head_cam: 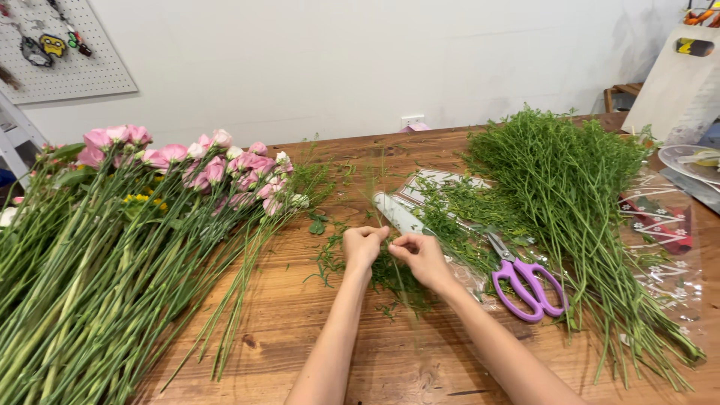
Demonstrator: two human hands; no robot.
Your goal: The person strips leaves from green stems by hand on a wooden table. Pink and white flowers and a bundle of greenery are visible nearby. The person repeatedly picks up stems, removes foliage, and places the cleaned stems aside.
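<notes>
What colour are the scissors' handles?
Purple; the scissors show clearly in the head view, right of the right hand.

A single view is given, taken from a camera worn on the head. The bench (pixel 315 330) is looked down on at a slant from its near edge, at close range. The far wall (pixel 360 60) is faced across the bench and fills the top of the frame. Both forearms are seen entering from the bottom centre, so the camera is set just above and behind them. No second view is given.
</notes>
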